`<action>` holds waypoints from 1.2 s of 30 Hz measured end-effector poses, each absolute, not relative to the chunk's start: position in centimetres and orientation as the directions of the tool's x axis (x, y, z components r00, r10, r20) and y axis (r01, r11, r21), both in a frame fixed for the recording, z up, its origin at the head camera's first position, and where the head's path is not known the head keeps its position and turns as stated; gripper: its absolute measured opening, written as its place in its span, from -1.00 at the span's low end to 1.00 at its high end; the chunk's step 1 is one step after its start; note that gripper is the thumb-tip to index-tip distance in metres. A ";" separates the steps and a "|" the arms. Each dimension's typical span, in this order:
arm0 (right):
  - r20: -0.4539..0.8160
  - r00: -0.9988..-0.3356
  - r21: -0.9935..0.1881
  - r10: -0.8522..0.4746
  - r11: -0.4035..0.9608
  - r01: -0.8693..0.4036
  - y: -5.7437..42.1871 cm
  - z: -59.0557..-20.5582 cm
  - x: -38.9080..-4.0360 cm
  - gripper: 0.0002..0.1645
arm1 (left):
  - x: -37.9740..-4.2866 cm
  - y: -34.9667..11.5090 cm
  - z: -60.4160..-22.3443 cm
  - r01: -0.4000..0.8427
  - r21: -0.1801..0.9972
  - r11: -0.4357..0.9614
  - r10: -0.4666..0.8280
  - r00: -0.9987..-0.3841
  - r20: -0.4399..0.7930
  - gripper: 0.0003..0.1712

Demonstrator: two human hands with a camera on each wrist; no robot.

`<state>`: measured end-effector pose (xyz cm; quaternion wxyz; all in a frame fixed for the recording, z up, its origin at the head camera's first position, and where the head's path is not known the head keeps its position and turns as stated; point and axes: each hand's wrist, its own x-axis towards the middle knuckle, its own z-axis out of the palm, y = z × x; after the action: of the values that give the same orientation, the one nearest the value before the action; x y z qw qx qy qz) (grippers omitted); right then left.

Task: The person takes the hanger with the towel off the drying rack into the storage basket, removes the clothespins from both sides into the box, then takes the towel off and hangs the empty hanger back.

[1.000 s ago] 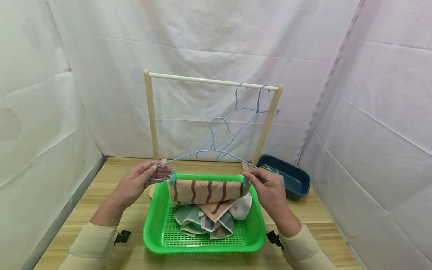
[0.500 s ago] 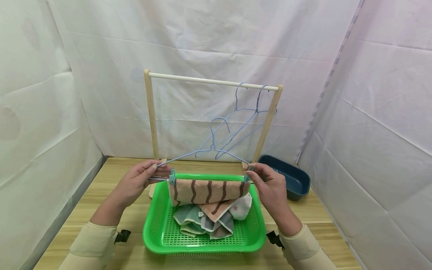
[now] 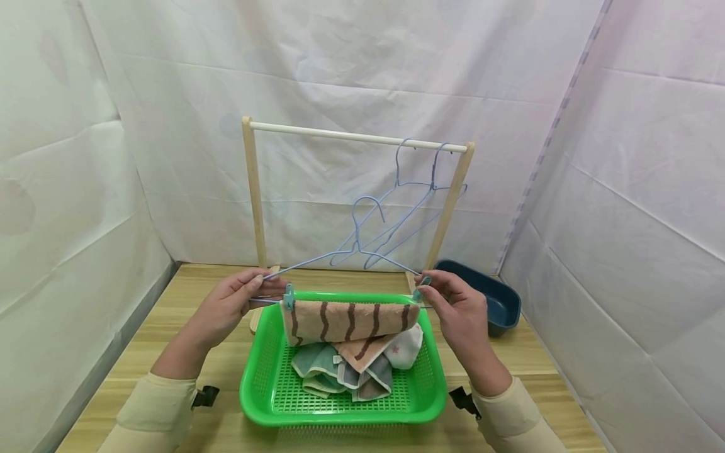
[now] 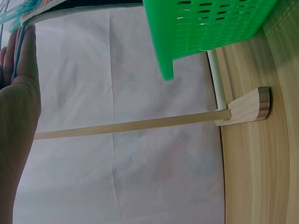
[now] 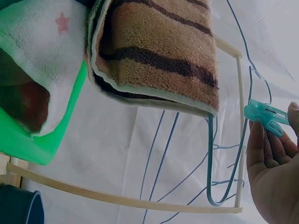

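A blue wire hanger is held up over the green basket. My left hand holds its left corner. Over the hanger's lower bar lies a folded brown towel with dark wavy stripes. A teal clothespin clips the towel's left end to the bar. My right hand pinches a second teal clothespin between thumb and fingers. In the right wrist view this clothespin is apart from the towel, beside the hanger's sloping wire. The left wrist view shows little of my left hand.
The green basket holds several small towels. Behind it stands a wooden rack with a white rail, where two more blue hangers hang at the right. A dark blue bin sits behind my right hand.
My right hand has moved slightly up and to the right. Its clothespin has come off the towel's right end and now tilts. My left hand, the towel and the basket stay in place.
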<state>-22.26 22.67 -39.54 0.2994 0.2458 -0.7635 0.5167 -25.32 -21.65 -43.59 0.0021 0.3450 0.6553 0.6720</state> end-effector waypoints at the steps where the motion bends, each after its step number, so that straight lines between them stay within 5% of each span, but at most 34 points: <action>1: 0.715 -0.696 -0.641 -0.065 0.336 -0.690 22.7 -39.4 -22.2 -0.69 | -25.3 -21.7 -43.6 0.448 0.883 -0.140 0.454 -0.763 0.460 -0.57; 22: 0.755 -0.655 -0.624 0.041 0.353 -0.697 26.7 -37.4 -23.0 -0.69 | -25.3 -21.6 -43.5 0.443 0.887 -0.127 0.457 -0.768 0.449 -0.54; 36: 0.620 -0.763 -0.743 0.184 0.452 -0.494 30.0 -37.9 -25.9 -0.80 | -25.3 -21.7 -43.6 0.447 0.887 -0.117 0.454 -0.770 0.448 -0.54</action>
<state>-25.92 29.99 -37.88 0.3298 0.0985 -0.7858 0.5139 -25.33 -21.73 -43.59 0.0027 0.3392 0.6645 0.6659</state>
